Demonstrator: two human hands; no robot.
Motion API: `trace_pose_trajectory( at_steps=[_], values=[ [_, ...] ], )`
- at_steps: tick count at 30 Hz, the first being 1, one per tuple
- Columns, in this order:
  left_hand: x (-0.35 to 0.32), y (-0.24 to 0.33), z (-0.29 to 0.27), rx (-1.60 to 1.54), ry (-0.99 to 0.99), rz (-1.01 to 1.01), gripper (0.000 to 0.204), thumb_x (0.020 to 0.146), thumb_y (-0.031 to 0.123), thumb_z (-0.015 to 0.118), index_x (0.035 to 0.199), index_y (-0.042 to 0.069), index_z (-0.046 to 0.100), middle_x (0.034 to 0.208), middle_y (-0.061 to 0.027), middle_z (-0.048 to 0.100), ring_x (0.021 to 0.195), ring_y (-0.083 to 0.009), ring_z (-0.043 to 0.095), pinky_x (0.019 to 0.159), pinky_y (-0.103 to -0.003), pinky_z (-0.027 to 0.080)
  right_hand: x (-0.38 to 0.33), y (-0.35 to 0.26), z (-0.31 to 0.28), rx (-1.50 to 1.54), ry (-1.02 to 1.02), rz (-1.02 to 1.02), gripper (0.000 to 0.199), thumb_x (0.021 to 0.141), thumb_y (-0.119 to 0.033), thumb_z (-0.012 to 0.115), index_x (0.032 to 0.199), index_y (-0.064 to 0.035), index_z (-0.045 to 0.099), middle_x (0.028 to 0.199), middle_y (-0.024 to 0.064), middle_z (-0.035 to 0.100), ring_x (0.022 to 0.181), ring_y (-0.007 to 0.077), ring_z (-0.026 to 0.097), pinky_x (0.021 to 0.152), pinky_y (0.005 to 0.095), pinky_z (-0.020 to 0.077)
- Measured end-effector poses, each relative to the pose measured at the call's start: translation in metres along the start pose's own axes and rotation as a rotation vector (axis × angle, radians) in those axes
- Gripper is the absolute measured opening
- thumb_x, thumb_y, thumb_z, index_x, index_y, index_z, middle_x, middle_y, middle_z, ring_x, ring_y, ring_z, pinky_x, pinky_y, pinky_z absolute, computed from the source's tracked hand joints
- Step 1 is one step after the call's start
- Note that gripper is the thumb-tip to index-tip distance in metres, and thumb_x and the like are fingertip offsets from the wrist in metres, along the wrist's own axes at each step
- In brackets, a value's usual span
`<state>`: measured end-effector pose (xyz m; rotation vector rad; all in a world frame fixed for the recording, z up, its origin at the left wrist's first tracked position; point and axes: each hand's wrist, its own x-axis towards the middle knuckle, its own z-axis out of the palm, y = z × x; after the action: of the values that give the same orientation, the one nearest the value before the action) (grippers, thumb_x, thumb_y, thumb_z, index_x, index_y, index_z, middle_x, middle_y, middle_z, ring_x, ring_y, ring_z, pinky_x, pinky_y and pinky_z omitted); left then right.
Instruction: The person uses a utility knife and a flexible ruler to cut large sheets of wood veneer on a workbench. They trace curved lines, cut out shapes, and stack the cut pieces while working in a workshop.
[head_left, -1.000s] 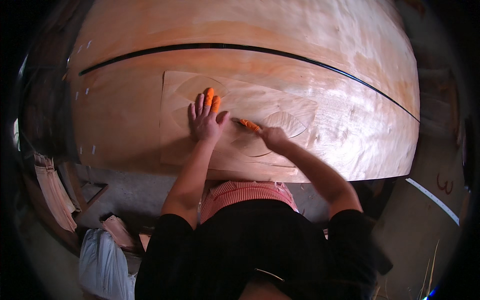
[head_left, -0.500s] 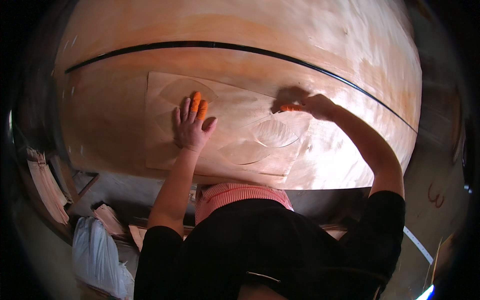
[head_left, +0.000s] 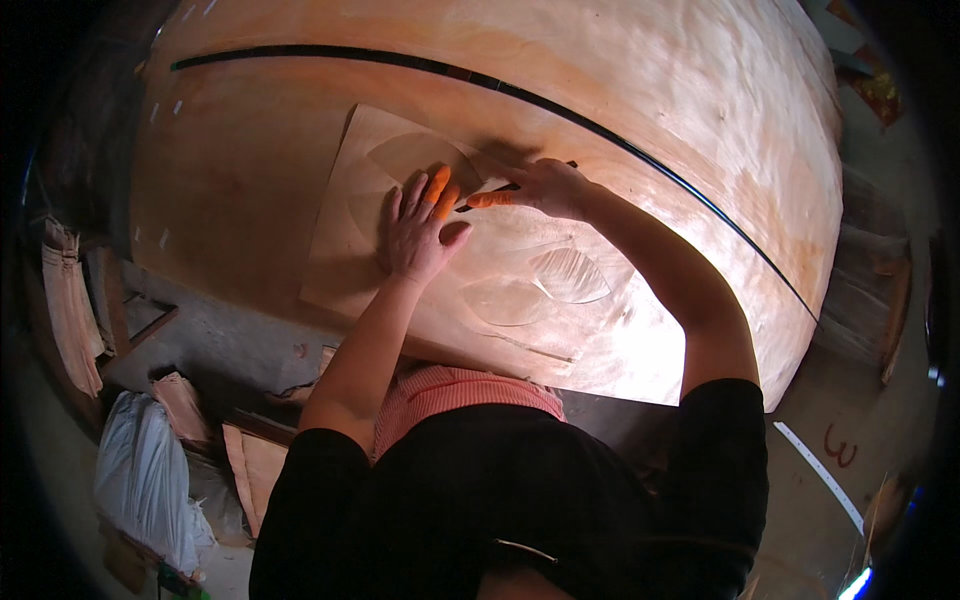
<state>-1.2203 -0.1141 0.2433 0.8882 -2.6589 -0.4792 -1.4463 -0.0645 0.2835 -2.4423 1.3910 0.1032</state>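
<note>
"Which way did your slim dark tool point?"

"Its long axis ran obliquely, from the upper right down toward the left, just above the middle of the frame. Its tip pointed lower left, toward your left hand."

"And how did it lie against your fingers?"

"Your right hand was closed around it; one finger, in an orange cover, lay along the shaft near the tip, and the back end stuck out beyond your knuckles. The tip came just beside your left thumb and forefinger."

"Your left hand gripped nothing, then?"

"No. It lay palm down left of centre, its fingers straight and slightly spread, the thumb well out to the right. Two of those fingers wore orange covers as well."

"What was under it?"

"You had a thin wood-veneer sheet, straight-edged and smooth, its long side slanting toward the lower right. Pointed leaf-shaped outlines marked it; the rightmost leaf shape looked pale and ridged. Beneath spread a broad wooden board, glossy at right, with a narrow black strip curving across the upper frame."
</note>
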Motion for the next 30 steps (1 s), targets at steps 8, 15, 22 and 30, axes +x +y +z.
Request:
trace_pose_trajectory(
  at_steps=[8,15,22,30],
  values=[
    [-0.006,-0.004,0.01,-0.017,0.047,0.02,0.051,0.067,0.039,0.06,0.11,0.013,0.05,0.125,-0.0037,0.038,0.116,-0.0234,0.034,0.095,-0.045,0.022,-0.037,0.007,0.018,-0.002,0.09,0.132,0.071,0.072,0.007,0.041,0.122,-0.0419,0.032,0.098,0.004,0.051,0.074,0.023,0.055,0.062,0.0326,0.048],
    [-0.003,0.008,0.02,0.048,-0.05,0.215,0.048,0.075,0.027,0.051,0.118,0.008,0.043,0.129,-0.0067,0.033,0.121,-0.0214,0.028,0.098,-0.044,0.018,-0.082,-0.015,0.018,0.075,-0.11,0.516,0.059,0.072,0.005,0.041,0.121,-0.0279,0.037,0.089,0.01,0.051,0.078,0.0265,0.055,0.068,0.0354,0.0473],
    [0.006,0.033,0.032,-0.077,-0.097,0.367,0.046,0.074,0.016,0.047,0.12,0.009,0.042,0.13,-0.0069,0.031,0.122,-0.0187,0.027,0.099,-0.041,0.019,-0.118,-0.042,0.094,0.182,0.091,0.842,0.032,0.078,-0.007,0.039,0.108,-0.0105,0.049,0.098,0.0139,0.052,0.075,0.0304,0.057,0.065,0.0356,0.0471],
    [0.007,0.037,0.028,-0.049,-0.133,0.372,0.048,0.074,0.018,0.047,0.121,0.008,0.04,0.132,-0.0075,0.029,0.122,-0.0197,0.026,0.1,-0.041,0.017,-0.149,-0.137,0.146,0.353,-0.01,1.262,0.049,0.077,-0.031,0.051,0.119,-0.0111,0.038,0.08,0.0158,0.055,0.072,0.0285,0.058,0.058,0.0363,0.0478]
  ],
)
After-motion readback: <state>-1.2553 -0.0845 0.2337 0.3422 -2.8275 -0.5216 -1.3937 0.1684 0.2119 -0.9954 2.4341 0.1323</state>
